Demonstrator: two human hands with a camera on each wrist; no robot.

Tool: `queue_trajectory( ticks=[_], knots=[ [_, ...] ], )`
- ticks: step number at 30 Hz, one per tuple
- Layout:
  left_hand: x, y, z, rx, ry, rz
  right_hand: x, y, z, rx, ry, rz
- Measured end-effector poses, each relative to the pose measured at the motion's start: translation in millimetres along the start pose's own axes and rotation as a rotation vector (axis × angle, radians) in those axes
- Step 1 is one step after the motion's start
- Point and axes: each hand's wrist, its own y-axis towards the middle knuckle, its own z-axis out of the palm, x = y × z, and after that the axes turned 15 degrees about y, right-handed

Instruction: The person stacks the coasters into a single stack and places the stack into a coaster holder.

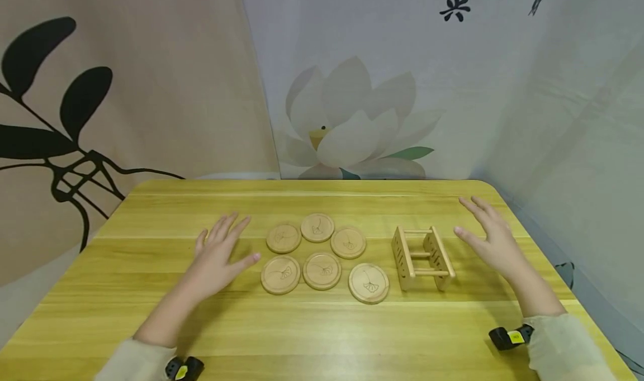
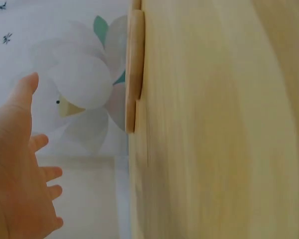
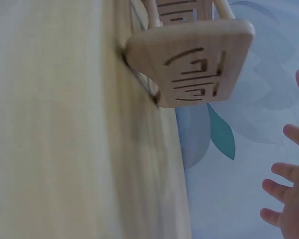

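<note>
Several round wooden coasters (image 1: 322, 271), each engraved with a ginkgo leaf, lie flat on the table in two loose rows. To their right stands a small wooden coaster rack (image 1: 422, 256), two slotted side panels joined by rods. My left hand (image 1: 216, 261) hovers left of the coasters, fingers spread, holding nothing. My right hand (image 1: 490, 238) is held in the air to the right of the rack, its fingers apart and nothing in it. The right wrist view shows the rack's cut-out side panel (image 3: 189, 64) close by; coaster edges (image 2: 135, 59) appear in the left wrist view.
The wooden table (image 1: 302, 336) has rounded far corners. Behind it hangs a cloth backdrop (image 1: 352, 34) printed with a lotus and dark leaves. Each wrist wears a black camera with a yellow label, the right one (image 1: 510, 337) low over the table.
</note>
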Motion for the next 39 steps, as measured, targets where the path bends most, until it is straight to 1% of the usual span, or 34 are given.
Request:
queue_trajectory(
  ticks=[3, 7, 13, 18, 22, 28, 33, 39],
  knots=[
    [-2.3, -0.9, 3.4, -0.002, -0.051, -0.002, -3.6, -2.4, 4.6, 0.013, 0.054, 0.003],
    [-5.9, -2.1, 10.1, 0.015, -0.104, -0.01, -7.5, -5.3, 10.2, 0.029, 0.118, 0.005],
    [-10.4, -5.7, 20.7, 0.029, -0.185, -0.022, -11.6, -10.5, 16.4, 0.034, 0.171, 0.002],
    [-13.4, -9.4, 25.8, 0.038, -0.243, -0.048, -16.5, -14.2, 21.2, 0.041, 0.19, -0.035],
    [-15.0, -12.5, 29.7, 0.051, -0.281, -0.062, -22.4, -15.1, 24.7, 0.065, 0.219, -0.076],
    [-17.2, -15.8, 38.0, 0.079, -0.347, -0.062, -29.1, -17.7, 29.9, 0.108, 0.318, -0.112],
    [-18.0, -17.3, 44.7, 0.084, -0.39, -0.056, -34.7, -21.1, 33.4, 0.143, 0.412, -0.115],
    [-19.7, -19.4, 49.3, 0.086, -0.393, -0.065, -43.1, -24.0, 36.0, 0.166, 0.496, -0.099]
  ],
)
